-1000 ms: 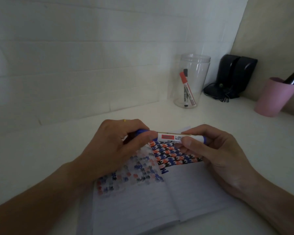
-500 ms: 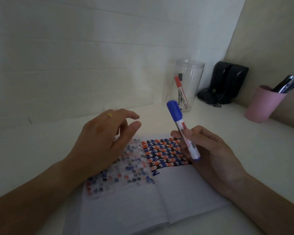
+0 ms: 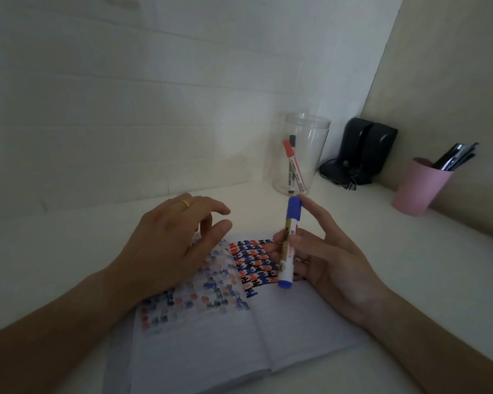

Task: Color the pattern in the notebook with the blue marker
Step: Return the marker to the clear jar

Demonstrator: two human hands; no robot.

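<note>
Pale, dim walls meet in a corner behind a smooth white bench [image 3: 410, 265], where an open notebook [image 3: 211, 345] lies flat at 6 o'clock of the view. Its lined pages look thin and soft; the pattern [image 3: 254, 263] of red, blue and black blocks fills the top of the right page, with faded bleed-through on the left one.

Over that pattern the right hand [image 3: 333, 260] holds the blue marker [image 3: 288, 243] upright, cap at 12 o'clock. Its grip is clamped on the barrel, thumb on the label and a forefinger resting by the cap. Probably the marker is light, rigid plastic, smooth and a little slippery; the mid-barrel is the best hold, the cap for pulling.

At 9 o'clock of the marker, the left hand [image 3: 171, 243] hovers with fingers spread apart, empty, a yellow ring [image 3: 185, 203] on one finger.

At 12 o'clock stands a clear jar [image 3: 302, 155] of markers.
</note>
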